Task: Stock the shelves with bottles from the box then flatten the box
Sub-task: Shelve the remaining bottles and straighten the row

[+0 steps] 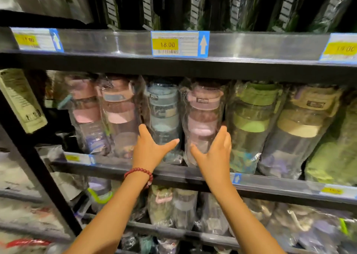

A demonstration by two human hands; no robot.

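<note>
Left hand (149, 149) spread wide against blue bottle (164, 118); right hand (214, 153) spread around pink bottle (202, 122) at its 12 o'clock, neither gripping. Stocking step: straightening the row on middle shelf (119, 169). Next probably nudge bottles back. Box not visible.

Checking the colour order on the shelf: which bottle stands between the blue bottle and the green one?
In the head view, a wrapped pink bottle stands between the blue bottle and the green bottle.

- Dark metal shelving (173, 66) fills the view, tiered.
- A clear price rail (251, 45) fronts that shelving, its yellow tag (167, 44) reading 18.00.
- A black upright post (29, 153) stands at the shelving's left.
- Lighting is dim.
</note>
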